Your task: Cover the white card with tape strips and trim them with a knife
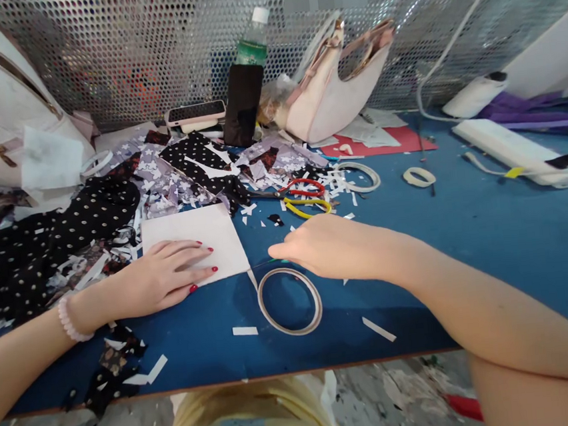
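My left hand (179, 274) lies flat on a white square card (200, 228), fingers stretched out and slightly apart. Closed around a thin, pointed tool (272, 261) with a bit of green on it, my right hand (312, 245) is just right of the card. The tool's tip is by the card's lower right corner; its kind is mostly hidden. A large, narrow roll of tape (318, 307) lies below my right hand, and a short strip from it reaches up to that corner. Scissors (308, 204) with one red and one yellow handle rest beyond my right hand.
Black dotted fabric (87, 208) and lilac scraps pile up at the left and back. A bottle (251, 45), a phone (197, 113) and a white handbag (328, 101) stand along the perforated metal panel. Two smaller tape rolls, one here (418, 170), lie on the blue table.
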Motion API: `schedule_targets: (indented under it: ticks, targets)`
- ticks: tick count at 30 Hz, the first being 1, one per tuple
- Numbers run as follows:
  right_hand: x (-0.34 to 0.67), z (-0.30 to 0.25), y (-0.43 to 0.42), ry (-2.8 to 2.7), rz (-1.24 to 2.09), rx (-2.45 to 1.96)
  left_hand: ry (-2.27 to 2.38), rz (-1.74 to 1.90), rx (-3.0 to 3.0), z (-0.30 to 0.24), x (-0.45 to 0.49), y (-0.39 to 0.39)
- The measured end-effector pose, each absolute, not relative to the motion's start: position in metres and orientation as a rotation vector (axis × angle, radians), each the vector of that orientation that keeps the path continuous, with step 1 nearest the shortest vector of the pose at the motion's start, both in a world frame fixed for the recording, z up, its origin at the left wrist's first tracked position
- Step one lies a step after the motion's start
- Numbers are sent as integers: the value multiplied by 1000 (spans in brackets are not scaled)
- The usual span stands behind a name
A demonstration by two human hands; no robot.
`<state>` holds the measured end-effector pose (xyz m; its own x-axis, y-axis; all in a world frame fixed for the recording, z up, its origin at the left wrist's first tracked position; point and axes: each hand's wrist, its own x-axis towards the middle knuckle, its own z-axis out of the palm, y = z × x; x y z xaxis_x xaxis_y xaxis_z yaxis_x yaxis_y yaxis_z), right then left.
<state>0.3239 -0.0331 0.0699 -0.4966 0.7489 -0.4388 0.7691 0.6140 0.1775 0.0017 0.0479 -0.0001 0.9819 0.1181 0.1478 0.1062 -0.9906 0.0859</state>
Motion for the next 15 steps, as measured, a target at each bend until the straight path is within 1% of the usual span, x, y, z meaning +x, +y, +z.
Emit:
schedule_targets:
  ticks: [6,15]
  targets:
    - [327,71,-32,2312,-97,1238,180,210,3060,0,1,47]
    - [334,66,-33,2416,-176,1322,167,212,3071,2,0,45]
